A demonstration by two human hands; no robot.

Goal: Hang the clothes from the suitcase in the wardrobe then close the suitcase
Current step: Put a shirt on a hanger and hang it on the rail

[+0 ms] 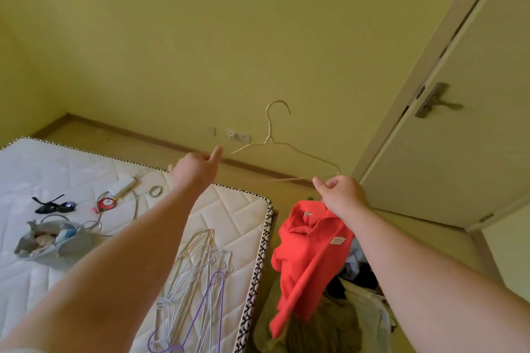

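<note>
A thin pale wire hanger point(269, 139) is held up in front of the yellow wall, hook upward. My left hand point(198, 167) pinches its left end. My right hand point(341, 195) grips its right end together with the collar of a red polo shirt point(307, 261), which hangs down below that hand. Under the shirt lies a heap of other clothes point(352, 304); the suitcase around them is hidden. No wardrobe shows.
A white mattress point(57, 169) at left carries several spare hangers point(198, 275), a grey bag point(48, 241), sunglasses point(53, 205), a power bank point(122, 185) and cables. A closed door point(470, 112) with a lever handle stands at right. Wall sockets point(238, 136) sit low on the wall.
</note>
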